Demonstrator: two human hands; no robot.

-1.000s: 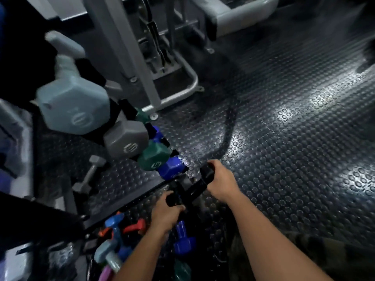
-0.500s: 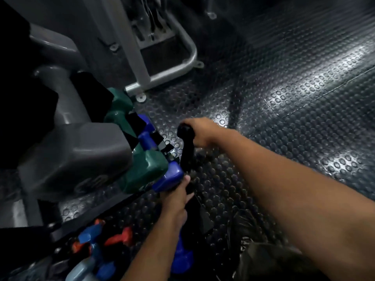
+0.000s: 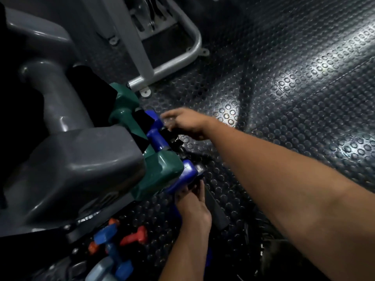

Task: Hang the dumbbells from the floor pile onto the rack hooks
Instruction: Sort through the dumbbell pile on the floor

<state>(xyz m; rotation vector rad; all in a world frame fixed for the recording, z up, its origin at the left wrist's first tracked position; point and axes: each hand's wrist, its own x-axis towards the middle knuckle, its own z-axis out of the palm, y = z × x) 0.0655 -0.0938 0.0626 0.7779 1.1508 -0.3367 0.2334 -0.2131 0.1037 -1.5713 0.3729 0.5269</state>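
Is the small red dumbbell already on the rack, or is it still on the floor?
Still on the floor. The red dumbbell lies on its side on the studded mat beside a blue dumbbell, below the rack, and neither hand touches it.

The right hand (image 3: 188,124) is smeared by motion at its fingertips, so whether they grip or only touch the black dumbbell (image 3: 172,138) beneath them cannot be told. That dumbbell shows only in dark scraps between the two hands; its shape is unclear. The left hand (image 3: 192,201) has its fingers tucked under the blue dumbbell (image 3: 187,174) just above it, hiding what they hold. Left of both hands, the large grey dumbbell (image 3: 67,138) runs off the frame's edge. Below the left hand, the floor pile (image 3: 113,246) is cut by the bottom edge and lost in shadow.
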